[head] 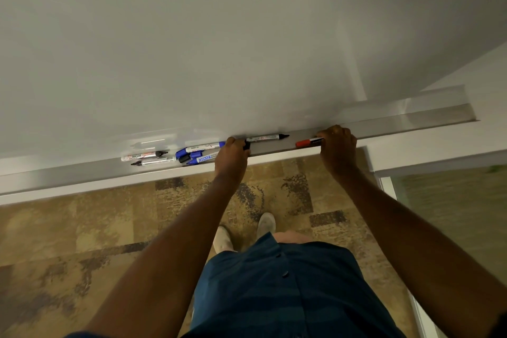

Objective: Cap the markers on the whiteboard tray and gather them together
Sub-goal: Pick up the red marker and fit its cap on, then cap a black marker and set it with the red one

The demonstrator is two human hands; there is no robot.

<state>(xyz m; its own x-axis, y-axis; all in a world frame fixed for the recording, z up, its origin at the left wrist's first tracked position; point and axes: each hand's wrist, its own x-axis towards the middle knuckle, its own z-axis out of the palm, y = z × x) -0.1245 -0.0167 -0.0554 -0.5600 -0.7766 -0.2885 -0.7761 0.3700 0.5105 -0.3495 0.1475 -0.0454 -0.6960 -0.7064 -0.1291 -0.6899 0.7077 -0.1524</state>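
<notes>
Markers lie strung along the grey whiteboard tray [274, 149], which runs as a ledge under the white board [219, 35]. Taking the person's left hand [231, 155] as the mark: just beside it on the right lies a black marker [264, 137] with a white barrel and its black tip bare, close against the board. Touching the hand on its other side is a cluster of blue markers [197, 153], one white-barrelled with a blue end, another with a printed blue label, and a loose black cap [184, 158] sits among them. Further out on that side, apart from the blue ones, two more black markers [148, 158] rest side by side with bare tips pointing opposite ways. Well away on the right, a red marker [308, 142] lies along the tray with its red end toward the left hand.

Below the tray a brown patterned carpet [82, 228] shows, with pale shoes [266, 225] and a dark blue buttoned shirt [274, 282].

Both bare arms reach up and forward. The left hand's fingers curl over the tray and pinch a small black cap [246, 144] at their tips. The right hand [338, 145] is curled round the red marker's far end, knuckles up.
</notes>
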